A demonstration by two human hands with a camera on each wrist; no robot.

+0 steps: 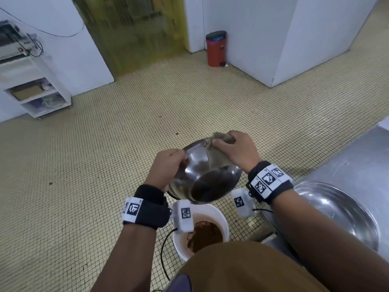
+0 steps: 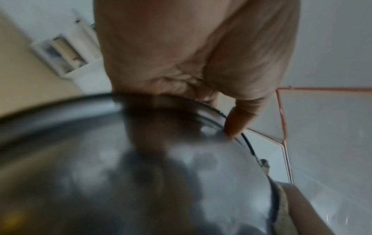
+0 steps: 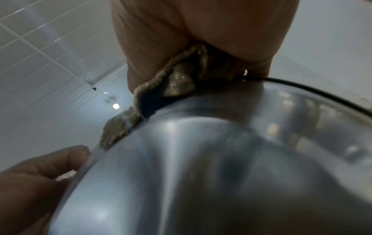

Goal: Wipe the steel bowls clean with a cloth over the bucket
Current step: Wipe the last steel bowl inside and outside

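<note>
Steel bowl (image 1: pixel 205 175) held in the air, tilted with its open side toward the wearer, directly above a white bucket (image 1: pixel 219 213) standing on the tiled floor (image 1: pixel 105 165). Brown residue pooled in the low part of the bowl; brown sludge also lying in the bottom of the bucket. Left hand (image 1: pixel 166 165) gripping the bowl's left rim, fingers curled over the edge, one fingertip (image 2: pixel 235 124) seen in the left wrist view pressing on the rim. Right hand (image 1: pixel 235 152) clutching a grey-brown cloth (image 1: pixel 216 157) at the far rim, fingers closed around the bunched fabric and pressing it against the inside wall; in the right wrist view, cloth (image 3: pixel 177 82) draped over the rim and squeezed between hand and metal. Black wristbands with white coded tags on both wrists, a small white camera box hanging under each. To the right, a second, larger steel bowl (image 1: pixel 336 209) resting on a steel table (image 1: pixel 347 161), partly hidden by the right forearm. Farther off, a red pedal bin (image 1: pixel 216 48) with a black lid against a white wall, and a white shelf unit (image 1: pixel 40 91) at the far left. Yellowish doorway between the walls.
</note>
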